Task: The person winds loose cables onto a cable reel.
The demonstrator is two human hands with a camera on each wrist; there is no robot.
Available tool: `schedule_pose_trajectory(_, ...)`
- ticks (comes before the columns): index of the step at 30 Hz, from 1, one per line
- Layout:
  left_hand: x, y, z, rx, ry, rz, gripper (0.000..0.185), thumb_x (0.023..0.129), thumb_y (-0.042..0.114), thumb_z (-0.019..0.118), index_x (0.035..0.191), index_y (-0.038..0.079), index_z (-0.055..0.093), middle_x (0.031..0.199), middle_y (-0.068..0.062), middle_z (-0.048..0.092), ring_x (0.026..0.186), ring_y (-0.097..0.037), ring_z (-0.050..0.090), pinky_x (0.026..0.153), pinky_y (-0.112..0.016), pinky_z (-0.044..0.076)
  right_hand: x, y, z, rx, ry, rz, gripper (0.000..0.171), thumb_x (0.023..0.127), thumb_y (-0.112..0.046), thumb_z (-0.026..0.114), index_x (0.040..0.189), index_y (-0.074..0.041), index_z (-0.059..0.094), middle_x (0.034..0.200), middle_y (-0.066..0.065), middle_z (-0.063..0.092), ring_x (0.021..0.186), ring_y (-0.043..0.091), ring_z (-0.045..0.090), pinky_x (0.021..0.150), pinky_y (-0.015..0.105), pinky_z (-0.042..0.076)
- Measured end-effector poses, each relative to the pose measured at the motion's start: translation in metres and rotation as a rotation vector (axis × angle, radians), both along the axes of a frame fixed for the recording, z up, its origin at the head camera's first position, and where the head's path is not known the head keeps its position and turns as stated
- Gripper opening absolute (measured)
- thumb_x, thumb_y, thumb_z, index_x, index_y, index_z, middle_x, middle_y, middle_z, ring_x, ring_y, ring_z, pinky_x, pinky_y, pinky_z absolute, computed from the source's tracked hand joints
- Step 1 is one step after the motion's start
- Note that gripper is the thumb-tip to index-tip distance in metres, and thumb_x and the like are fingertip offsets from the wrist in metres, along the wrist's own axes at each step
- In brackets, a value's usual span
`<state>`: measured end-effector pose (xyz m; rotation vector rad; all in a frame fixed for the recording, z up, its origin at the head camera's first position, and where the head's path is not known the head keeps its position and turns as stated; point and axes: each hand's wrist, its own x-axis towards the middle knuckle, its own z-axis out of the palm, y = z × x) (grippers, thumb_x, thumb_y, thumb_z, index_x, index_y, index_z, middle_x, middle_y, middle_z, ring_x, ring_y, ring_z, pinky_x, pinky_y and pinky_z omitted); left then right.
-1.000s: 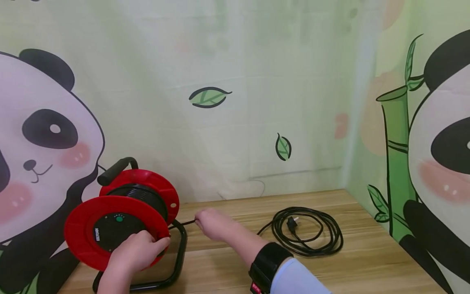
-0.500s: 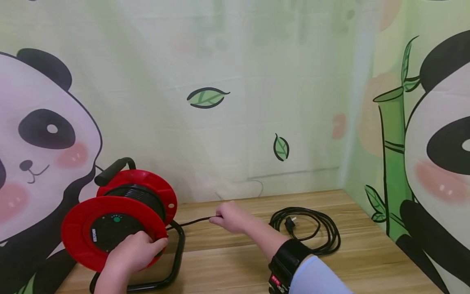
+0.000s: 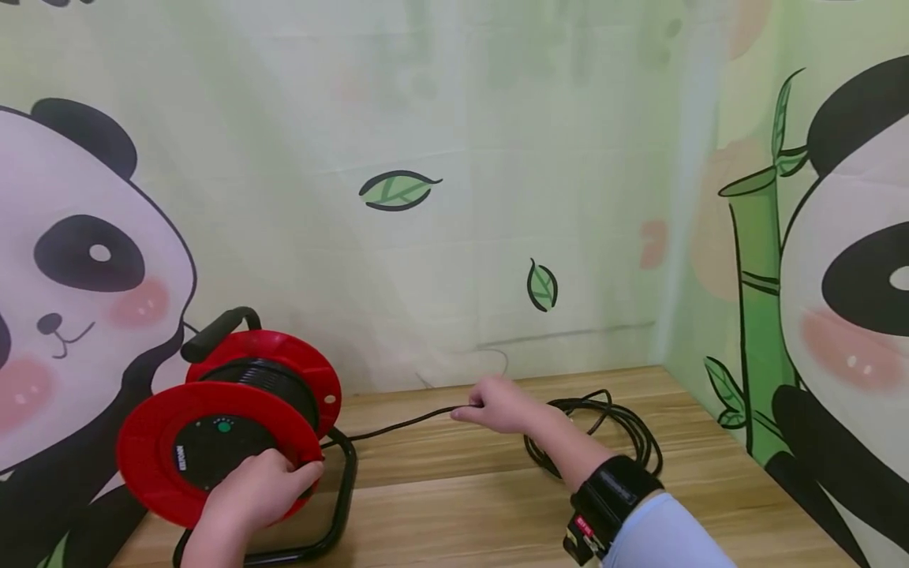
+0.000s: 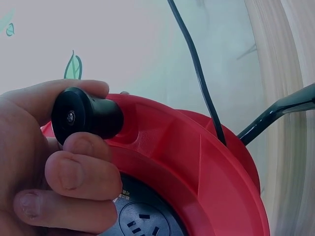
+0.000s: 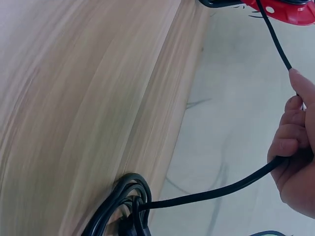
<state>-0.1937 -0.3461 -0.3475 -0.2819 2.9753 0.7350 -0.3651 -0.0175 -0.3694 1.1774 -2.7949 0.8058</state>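
A red cable reel (image 3: 227, 422) on a black tube stand sits at the table's left. My left hand (image 3: 259, 489) grips the black crank knob (image 4: 83, 115) on the reel's front disc (image 4: 197, 177). A black cable (image 3: 398, 426) runs from the reel rightwards to my right hand (image 3: 500, 404), which holds it in curled fingers (image 5: 290, 142) above the table. Beyond that hand the cable drops into a loose coil (image 3: 611, 430) lying on the wood; the same coil (image 5: 123, 206) shows in the right wrist view.
The wooden table (image 3: 454, 513) meets a panda-printed curtain (image 3: 440, 237) at the back and right. A black carry handle (image 3: 213, 331) tops the reel. A socket (image 4: 142, 223) sits in the reel's black face. A black wrist strap (image 3: 604, 501) is on my right arm.
My right hand has slid rightwards along the cable, from close to the reel to just beside the coil, which has shifted and lifted slightly. The left hand stays on the knob.
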Motion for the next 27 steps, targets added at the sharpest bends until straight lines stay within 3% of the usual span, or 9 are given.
schedule_pose_trajectory(15, -0.001, -0.003, 0.001, 0.003, -0.002, 0.007, 0.045, 0.097, 0.044, 0.057, 0.069, 0.011, 0.064, 0.058, -0.004, 0.053, 0.061, -0.022, 0.051, 0.058, -0.035, 0.035, -0.015, 0.059, 0.005, 0.049, -0.049, -0.117, 0.056, 0.098, -0.050, 0.063, 0.059, -0.019, 0.038, 0.054, -0.008, 0.029, 0.049, 0.010, 0.026, 0.051, 0.029, 0.027)
schedule_pose_trajectory(27, -0.001, -0.002, 0.000, 0.009, -0.004, 0.002, 0.045, 0.097, 0.044, 0.058, 0.067, 0.011, 0.063, 0.057, -0.004, 0.052, 0.060, -0.021, 0.050, 0.058, -0.035, 0.035, -0.024, 0.090, 0.003, 0.004, 0.021, -0.181, 0.057, 0.096, -0.052, 0.065, 0.060, -0.017, 0.038, 0.055, -0.008, 0.030, 0.051, 0.010, 0.029, 0.054, 0.028, 0.030)
